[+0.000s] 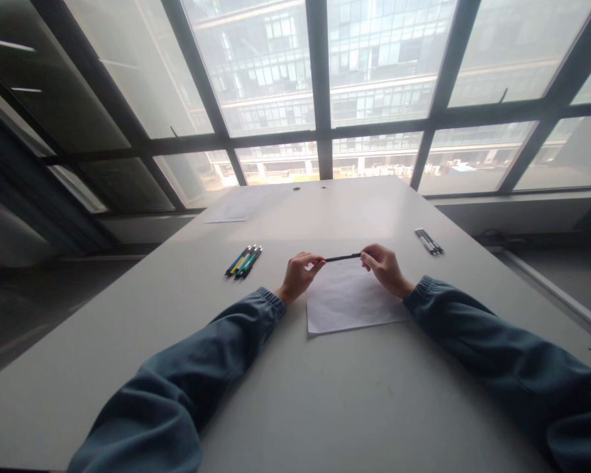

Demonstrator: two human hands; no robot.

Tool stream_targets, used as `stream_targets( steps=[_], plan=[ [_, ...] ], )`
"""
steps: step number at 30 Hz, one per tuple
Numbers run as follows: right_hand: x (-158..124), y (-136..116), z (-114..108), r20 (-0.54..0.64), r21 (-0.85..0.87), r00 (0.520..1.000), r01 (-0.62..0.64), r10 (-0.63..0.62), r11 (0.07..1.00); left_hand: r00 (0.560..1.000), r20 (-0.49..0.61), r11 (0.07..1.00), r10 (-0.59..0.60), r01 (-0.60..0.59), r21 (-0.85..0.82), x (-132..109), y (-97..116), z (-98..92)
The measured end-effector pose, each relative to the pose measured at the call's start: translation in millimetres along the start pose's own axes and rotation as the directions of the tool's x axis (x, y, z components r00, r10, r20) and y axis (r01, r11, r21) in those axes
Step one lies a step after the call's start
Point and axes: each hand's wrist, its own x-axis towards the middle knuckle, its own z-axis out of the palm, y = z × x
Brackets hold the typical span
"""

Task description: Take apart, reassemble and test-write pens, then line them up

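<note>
A thin dark pen [343, 257] is held level between both hands, just above a white sheet of paper [350, 303] on the pale table [295, 387]. My left hand [299, 274] pinches its left end, where a bit of red shows. The pen's right end is pinched by my right hand [383, 267]. Both forearms wear blue-grey sleeves and stretch forward over the table.
A bunch of coloured pens [244, 261] lies left of my hands. A small group of dark and silver pens [429, 241] lies to the right. More paper [236, 209] rests at the far left corner. Tall windows stand behind the table.
</note>
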Motion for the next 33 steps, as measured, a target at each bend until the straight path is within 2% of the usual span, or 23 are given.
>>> stream_targets(
  steps=[4,6,9,11,13,16,19,23,25,28,33],
  plan=[
    [1.2,-2.6,-5.0,0.068,-0.191,0.997,0.038,-0.026,0.981,1.000,-0.003,1.000,-0.002,0.002,-0.011,-0.3,-0.8,0.0],
    [1.4,-6.4,-7.5,0.151,-0.309,0.985,0.125,-0.082,0.943,1.000,0.003,1.000,-0.006,0.006,-0.011,-0.7,-0.5,-0.1],
    [0.8,-15.2,-10.1,0.318,-0.431,0.931,0.309,-0.178,0.848,1.000,0.018,1.000,-0.010,0.010,0.003,-1.2,0.0,0.1],
    [0.6,-20.9,-10.9,0.366,-0.464,0.907,0.372,-0.209,0.804,1.000,0.017,1.000,-0.012,0.011,0.012,-1.4,0.0,0.4],
    [1.6,-24.5,-11.8,0.371,-0.493,0.903,0.391,-0.218,0.778,1.000,0.011,1.000,-0.017,0.017,0.016,-1.4,-0.5,0.8],
    [5.3,-23.8,-14.4,0.311,-0.557,0.930,0.344,-0.194,0.756,0.998,0.023,0.999,-0.052,0.053,-0.005,-1.4,-2.6,1.6],
    [9.6,-16.1,-18.1,0.235,-0.613,0.968,0.216,-0.086,0.760,0.990,0.071,0.990,-0.126,0.130,-0.058,-1.9,-6.8,2.4],
    [13.5,-3.0,-21.6,0.214,-0.661,0.969,0.051,0.123,0.749,0.960,0.157,0.971,-0.230,0.237,-0.024,-2.1,-13.6,2.5],
    [14.8,0.8,-22.1,0.181,-0.667,0.965,-0.020,0.188,0.745,0.948,0.170,0.962,-0.269,0.272,0.002,-1.6,-16.5,2.4],
    [15.8,1.4,-21.5,0.145,-0.647,0.965,-0.073,0.217,0.759,0.940,0.156,0.951,-0.304,0.308,0.001,-0.4,-19.7,2.2],
    [14.4,-0.5,-21.1,0.158,-0.638,0.969,-0.047,0.191,0.769,0.939,0.128,0.945,-0.319,0.326,-0.031,1.9,-20.9,0.4]
  ],
)
